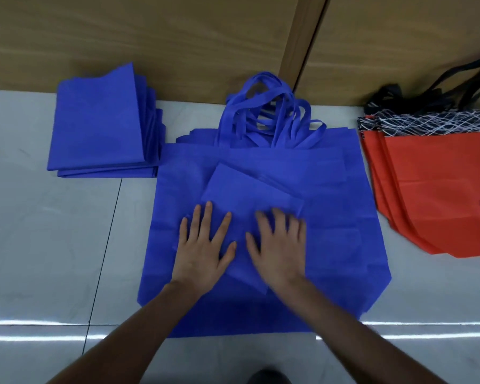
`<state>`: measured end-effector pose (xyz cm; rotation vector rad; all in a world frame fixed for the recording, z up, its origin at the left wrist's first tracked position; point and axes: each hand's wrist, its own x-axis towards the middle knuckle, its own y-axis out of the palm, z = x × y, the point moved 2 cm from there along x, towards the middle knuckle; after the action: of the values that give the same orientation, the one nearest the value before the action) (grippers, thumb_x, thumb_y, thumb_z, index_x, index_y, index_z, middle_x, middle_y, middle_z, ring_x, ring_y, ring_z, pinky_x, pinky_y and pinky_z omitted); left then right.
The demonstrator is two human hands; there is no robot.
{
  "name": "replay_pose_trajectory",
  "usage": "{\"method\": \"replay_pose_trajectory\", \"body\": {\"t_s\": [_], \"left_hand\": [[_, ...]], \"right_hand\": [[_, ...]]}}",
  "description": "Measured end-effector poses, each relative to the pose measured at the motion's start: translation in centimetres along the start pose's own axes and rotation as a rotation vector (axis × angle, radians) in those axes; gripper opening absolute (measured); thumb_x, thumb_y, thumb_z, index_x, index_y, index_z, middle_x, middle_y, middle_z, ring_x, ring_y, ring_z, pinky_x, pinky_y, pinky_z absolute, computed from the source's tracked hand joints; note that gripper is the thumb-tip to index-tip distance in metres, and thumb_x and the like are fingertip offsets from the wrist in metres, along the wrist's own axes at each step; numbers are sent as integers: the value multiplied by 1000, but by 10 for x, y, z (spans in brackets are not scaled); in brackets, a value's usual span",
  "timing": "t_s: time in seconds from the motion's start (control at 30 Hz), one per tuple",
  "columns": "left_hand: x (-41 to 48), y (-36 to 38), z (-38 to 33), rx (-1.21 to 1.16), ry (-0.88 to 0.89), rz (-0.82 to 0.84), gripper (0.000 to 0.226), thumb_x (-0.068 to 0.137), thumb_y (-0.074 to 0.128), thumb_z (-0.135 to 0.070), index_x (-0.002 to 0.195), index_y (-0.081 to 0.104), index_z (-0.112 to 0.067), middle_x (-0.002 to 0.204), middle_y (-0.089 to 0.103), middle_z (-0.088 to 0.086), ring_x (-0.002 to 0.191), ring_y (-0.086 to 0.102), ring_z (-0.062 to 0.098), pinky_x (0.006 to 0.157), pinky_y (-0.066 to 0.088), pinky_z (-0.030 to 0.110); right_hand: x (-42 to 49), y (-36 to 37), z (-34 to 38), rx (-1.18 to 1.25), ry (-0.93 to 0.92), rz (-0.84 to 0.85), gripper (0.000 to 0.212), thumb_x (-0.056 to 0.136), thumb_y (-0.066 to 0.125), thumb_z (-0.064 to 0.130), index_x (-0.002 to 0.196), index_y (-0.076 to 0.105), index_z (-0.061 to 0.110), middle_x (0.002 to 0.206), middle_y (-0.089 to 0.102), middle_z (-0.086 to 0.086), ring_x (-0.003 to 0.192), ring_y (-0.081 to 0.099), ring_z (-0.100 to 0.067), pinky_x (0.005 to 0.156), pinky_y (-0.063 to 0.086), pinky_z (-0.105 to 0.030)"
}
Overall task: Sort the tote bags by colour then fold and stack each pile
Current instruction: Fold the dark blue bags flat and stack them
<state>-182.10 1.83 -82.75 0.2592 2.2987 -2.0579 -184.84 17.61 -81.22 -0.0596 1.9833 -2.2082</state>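
- Dark rounded shape [269,379] at the bottom edge; too cropped to name.
- Two bare forearms reach in from below over a pale grey tiled floor [53,245]; a bright strip of glare runs across the tiles nearest the camera.
- Left hand [203,245] lies flat, palm down, fingers straight and spread wide; it presses on the folded bag [247,195].
- Right hand [279,245] is also flat, palm down, fingers spread; it is motion-blurred and rests on the same bag, just beside the left.
- Folded bag: blue, a small rectangle lying skewed, its near end under both palms.
- It sits on top of the flat pile [344,231] of unfolded blue totes at centre; edges of several layers show along the pile's far side.
- Blue handles [269,115] loop in a tangle at the pile's far edge, touching the wall base.
- Blue stack [100,126] of folded totes at far left, fanned, just beside the flat pile's corner.
- Red bags [432,195] at far right, overlapped, unfolded; black-and-white patterned bands on top; black straps [468,79] lie up against the wall.
- Wood-panel wall [150,37] behind everything.
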Motion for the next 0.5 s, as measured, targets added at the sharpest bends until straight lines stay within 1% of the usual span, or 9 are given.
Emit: {"method": "replay_pose_trajectory", "body": {"t_s": [0.03, 0.07, 0.13, 0.17, 0.2, 0.27, 0.37, 0.43, 0.5], "left_hand": [[1, -1, 4, -1, 33, -2, 64, 95, 7, -57, 144, 32, -24, 150, 29, 17, 139, 21, 32, 110, 14, 48], [2, -2, 8, 2, 77, -6, 63, 95, 8, -58, 144, 30, -26, 151, 28, 16, 139, 19, 31, 111, 17, 50], [1, -6, 18, 16, 127, -53, 62, 94, 12, -61, 144, 27, -28, 153, 23, 14, 140, 16, 30, 109, 20, 55], [0, -11, 21, 12, 94, -79, 63, 93, 18, -62, 145, 27, -28, 154, 21, 14, 140, 16, 31, 109, 20, 56], [-2, -17, 24, -17, 19, -103, 66, 90, 25, -62, 145, 26, -26, 153, 20, 15, 139, 18, 33, 109, 20, 54], [-10, -27, 26, -180, -211, -173, 73, 88, 43, -58, 145, 27, -15, 149, 23, 20, 132, 29, 37, 106, 30, 50], [-22, -38, 25, -713, -613, -262, 73, 85, 63, -38, 140, 29, -3, 137, 28, 20, 117, 40, 33, 98, 38, 37], [-28, -43, 26, -955, -810, -303, 60, 88, 61, -30, 133, 33, -1, 131, 33, 19, 103, 45, 28, 91, 40, 33], [-32, -44, 29, -1044, -848, -281, 42, 94, 53, -28, 124, 41, -2, 118, 47, 15, 92, 45, 20, 80, 42, 29]], "right_hand": [[15, -7, -10, -7, 19, -50, 54, 86, 49, 47, 127, 55, 12, 127, 52, -18, 110, 51, -42, 102, 35, -58], [29, -16, -20, -5, 51, -50, 58, 87, 53, 48, 131, 51, 9, 130, 49, -20, 113, 48, -41, 105, 31, -56], [51, -28, -33, 12, 76, 85, 73, 91, 46, 55, 143, 32, 7, 140, 37, -20, 122, 38, -39, 108, 27, -47], [56, -29, -35, 31, 74, 153, 75, 91, 42, 57, 145, 27, 7, 140, 35, -19, 123, 36, -37, 105, 29, -43], [58, -29, -34, 68, 68, 192, 73, 92, 41, 57, 144, 27, 8, 138, 36, -17, 122, 37, -35, 102, 32, -41], [56, -29, -31, 241, 120, 265, 65, 91, 47, 53, 136, 32, 7, 132, 41, -15, 119, 42, -35, 97, 39, -42], [51, -20, -23, 606, 312, 410, 58, 90, 54, 48, 123, 45, 2, 125, 50, -11, 116, 48, -33, 96, 43, -43], [46, -17, -14, 672, 353, 453, 53, 90, 51, 49, 118, 52, 3, 123, 53, -10, 115, 50, -33, 96, 43, -43], [38, -26, -6, 715, 345, 401, 45, 94, 48, 43, 115, 51, 4, 123, 52, -12, 109, 51, -32, 92, 43, -41]]}}
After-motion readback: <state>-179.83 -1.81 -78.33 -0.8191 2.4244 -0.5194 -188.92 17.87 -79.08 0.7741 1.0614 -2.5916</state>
